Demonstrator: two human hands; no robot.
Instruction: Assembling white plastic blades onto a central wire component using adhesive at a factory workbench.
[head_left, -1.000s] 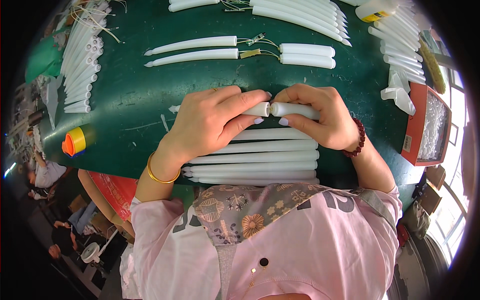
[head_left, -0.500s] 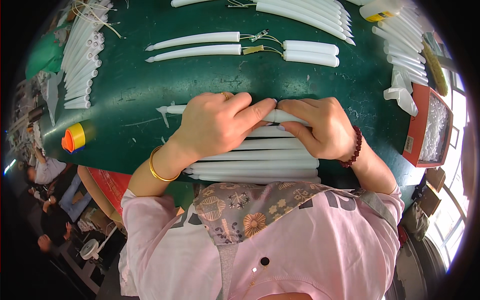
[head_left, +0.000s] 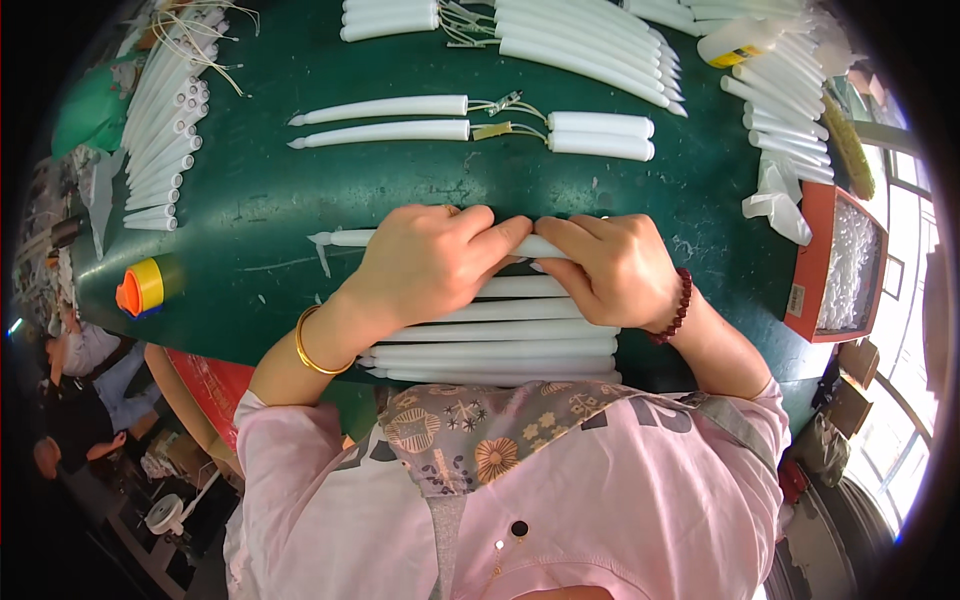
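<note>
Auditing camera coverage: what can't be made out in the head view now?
Head view:
- Held taper candle: middle hidden by the left hand, right end by the right hand.
- Bare circuit board: components too small.
- Upper candle group: cut off by the top edge.

Windows (head_left: 905,220) glare at right; the fisheye rim darkens to black.

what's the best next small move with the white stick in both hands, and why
Perhaps slide the left hand slightly back along the white stick to check the covered part: its fingers and those of the right hand nearly meet there, hiding some of the surface.
</note>
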